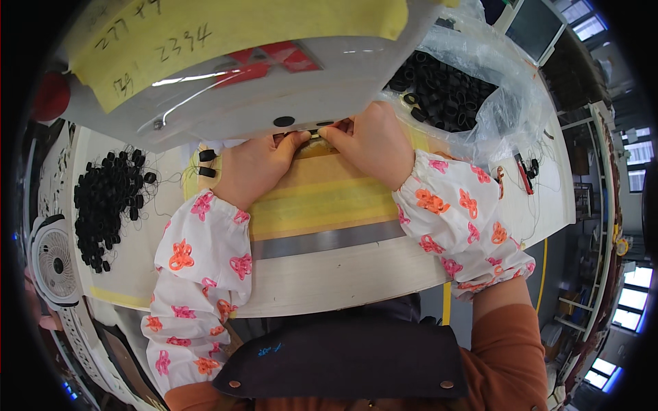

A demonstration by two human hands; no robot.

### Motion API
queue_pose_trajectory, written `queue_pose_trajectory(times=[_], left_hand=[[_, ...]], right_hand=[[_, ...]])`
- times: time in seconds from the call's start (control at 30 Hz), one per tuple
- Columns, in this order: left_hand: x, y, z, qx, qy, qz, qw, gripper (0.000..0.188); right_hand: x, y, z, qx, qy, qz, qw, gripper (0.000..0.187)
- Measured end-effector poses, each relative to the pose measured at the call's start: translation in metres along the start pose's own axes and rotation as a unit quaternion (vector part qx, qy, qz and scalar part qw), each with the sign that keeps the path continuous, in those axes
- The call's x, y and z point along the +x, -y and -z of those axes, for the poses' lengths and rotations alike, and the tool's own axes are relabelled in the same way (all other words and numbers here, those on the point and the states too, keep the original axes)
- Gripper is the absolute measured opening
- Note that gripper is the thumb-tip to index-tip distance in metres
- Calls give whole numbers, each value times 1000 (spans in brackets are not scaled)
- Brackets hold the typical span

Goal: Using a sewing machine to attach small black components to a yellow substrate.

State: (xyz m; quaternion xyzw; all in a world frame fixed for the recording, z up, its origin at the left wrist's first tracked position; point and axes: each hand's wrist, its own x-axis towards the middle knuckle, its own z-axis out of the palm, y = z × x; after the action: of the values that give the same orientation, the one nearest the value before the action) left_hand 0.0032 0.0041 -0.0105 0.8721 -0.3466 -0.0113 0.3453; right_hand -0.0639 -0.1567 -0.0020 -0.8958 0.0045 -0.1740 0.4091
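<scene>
Left hand (257,168) and right hand (375,145) both pinched narrow on a small part (314,133) midway between them, seemingly lying crosswise, just below the grey machine's (199,125) lower edge, neither hand clearly nearer.

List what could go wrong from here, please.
1. The bare left hand and right hand meet close to the lower edge of the rounded grey machine housing; a slip might knock or pinch them.
2. Thin dark loose threads trail from the pile of small black rings toward the left hand and might snag.
3. The open clear plastic bag of black rings lies near the right hand; a bump could spill some.
</scene>
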Motion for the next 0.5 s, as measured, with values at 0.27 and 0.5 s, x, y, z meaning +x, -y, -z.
queue_pose_trajectory(times=[0.27,0.5], left_hand=[[-2,2,4,-2,18,17,1000,22],[-2,3,3,11,44,59,997,25]], right_hand=[[3,2,-5,4,-14,-4,1000,10],[2,5,-2,-13,14,-44,999,12]])
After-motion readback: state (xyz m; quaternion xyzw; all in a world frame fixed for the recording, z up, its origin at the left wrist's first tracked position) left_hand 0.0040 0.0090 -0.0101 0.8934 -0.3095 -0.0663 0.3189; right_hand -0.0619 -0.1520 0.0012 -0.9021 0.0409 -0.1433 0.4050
